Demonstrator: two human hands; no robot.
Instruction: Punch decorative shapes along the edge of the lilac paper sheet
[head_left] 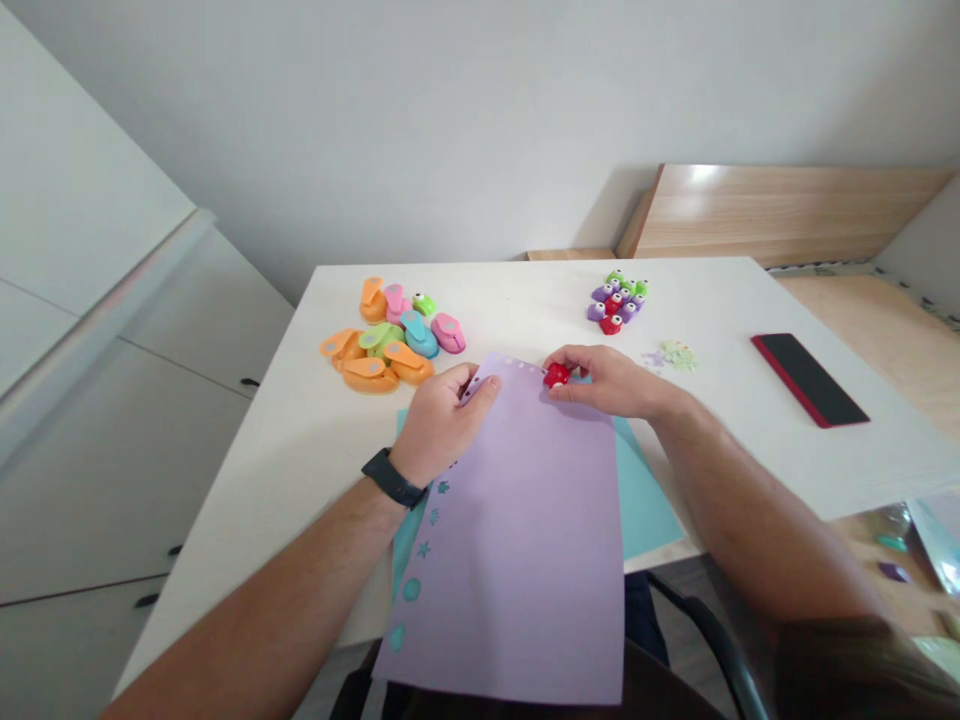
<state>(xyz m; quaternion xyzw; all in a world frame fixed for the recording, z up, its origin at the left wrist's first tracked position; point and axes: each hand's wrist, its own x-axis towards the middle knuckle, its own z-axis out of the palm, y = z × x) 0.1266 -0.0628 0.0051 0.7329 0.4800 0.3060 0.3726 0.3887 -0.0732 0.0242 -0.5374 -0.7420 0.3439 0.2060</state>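
Observation:
My left hand (450, 415) pinches the upper left edge of a purple sheet of paper (536, 540), thumb on top. Shaped holes run down the sheet's left edge, among them a star and a circle, and a few more line its top edge. At the top right edge my right hand (596, 380) is closed around a small red craft punch (556, 376), which sits on the paper's border. Beneath the purple sheet lies a turquoise sheet (646, 500), showing at both sides. The purple sheet's lower end hangs past the table's front edge.
Several larger orange, pink, green and blue punches (390, 340) are grouped at the back left of the white table (517, 300). More small punches (616, 302) cluster at the back right. Paper cutouts (677, 354) lie in front of them. A dark red-edged phone-like slab (810, 380) rests far right.

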